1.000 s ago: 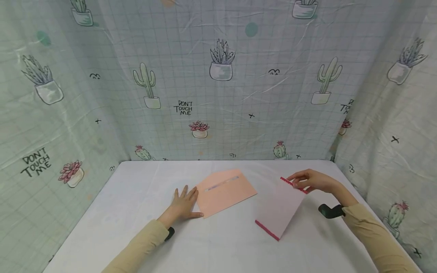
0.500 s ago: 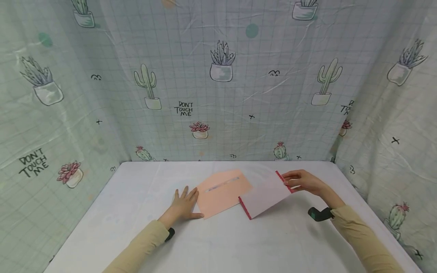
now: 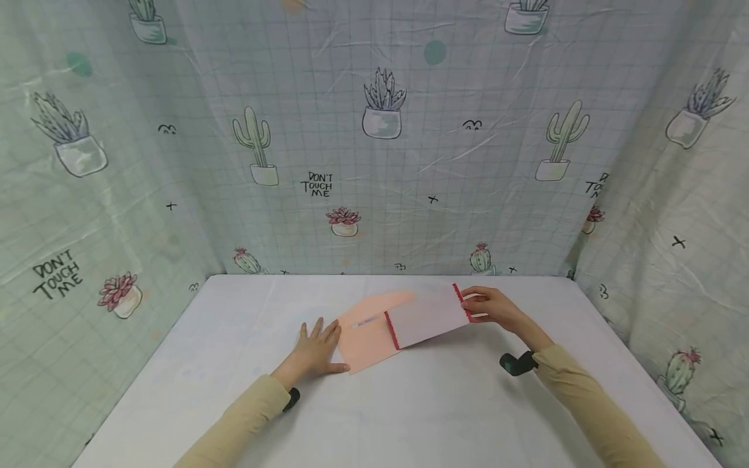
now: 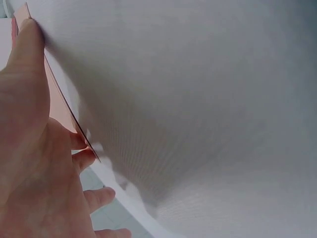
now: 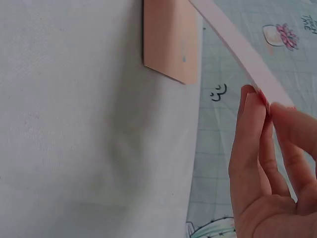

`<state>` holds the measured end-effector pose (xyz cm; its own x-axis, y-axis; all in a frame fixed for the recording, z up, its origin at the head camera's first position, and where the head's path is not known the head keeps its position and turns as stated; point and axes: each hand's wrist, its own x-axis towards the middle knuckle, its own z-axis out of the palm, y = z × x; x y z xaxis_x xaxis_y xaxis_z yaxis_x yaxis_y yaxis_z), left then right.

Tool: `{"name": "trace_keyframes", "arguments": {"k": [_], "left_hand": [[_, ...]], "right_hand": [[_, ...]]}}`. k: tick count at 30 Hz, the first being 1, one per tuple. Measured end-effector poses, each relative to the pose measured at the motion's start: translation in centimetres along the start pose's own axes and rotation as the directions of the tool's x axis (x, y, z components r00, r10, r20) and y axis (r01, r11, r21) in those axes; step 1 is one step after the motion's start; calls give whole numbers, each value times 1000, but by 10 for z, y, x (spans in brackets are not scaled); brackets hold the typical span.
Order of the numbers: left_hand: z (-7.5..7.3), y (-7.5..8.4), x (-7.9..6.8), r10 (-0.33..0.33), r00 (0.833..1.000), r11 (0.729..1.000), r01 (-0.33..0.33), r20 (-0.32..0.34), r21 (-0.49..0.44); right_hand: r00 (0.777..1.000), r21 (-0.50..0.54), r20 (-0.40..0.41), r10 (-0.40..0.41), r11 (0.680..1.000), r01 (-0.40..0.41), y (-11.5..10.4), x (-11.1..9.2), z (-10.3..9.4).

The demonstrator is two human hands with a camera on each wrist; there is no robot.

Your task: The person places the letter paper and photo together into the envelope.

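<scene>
At the left of my head view, the left hand (image 3: 316, 351) lies with its fingers spread, thumb and fingertip at the left edge of the peach envelope (image 3: 368, 344), which rests on the white tabletop (image 3: 445, 409). A shiny strip (image 3: 364, 322) crosses the envelope, its right part covered by the pale card (image 3: 430, 318). The card's left red edge (image 3: 391, 331) sits over the envelope; from here I cannot tell whether the two touch. The card's right end is raised off the tabletop, and the right hand (image 3: 497, 309) pinches its right red edge (image 3: 458, 294) between thumb and fingers.

I take the step in hand to be positioning the card against the envelope. The next move, as I judge it, calls for a firm left hand on the envelope and a slow alignment of the card's left end with it, without bending the card. I cannot make out an opening.

Counting left to right, I get two hands, one envelope, one strip and one card with two red edges.
</scene>
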<state>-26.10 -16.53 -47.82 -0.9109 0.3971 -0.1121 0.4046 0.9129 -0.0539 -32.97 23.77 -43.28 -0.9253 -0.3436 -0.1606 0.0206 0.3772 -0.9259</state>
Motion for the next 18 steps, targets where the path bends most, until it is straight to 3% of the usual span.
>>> {"name": "trace_keyframes", "arguments": {"k": [8, 13, 18], "left_hand": [[1, -1, 1, -3, 1000, 1000, 3, 14, 9], [0, 0, 0, -6, 1000, 1000, 6, 17, 11], [-2, 2, -1, -7, 1000, 1000, 7, 16, 7]], "right_hand": [[994, -56, -73, 85, 994, -90, 6, 16, 14], [996, -26, -30, 82, 996, -83, 8, 16, 14], [995, 97, 43, 84, 991, -88, 9, 12, 9]]}}
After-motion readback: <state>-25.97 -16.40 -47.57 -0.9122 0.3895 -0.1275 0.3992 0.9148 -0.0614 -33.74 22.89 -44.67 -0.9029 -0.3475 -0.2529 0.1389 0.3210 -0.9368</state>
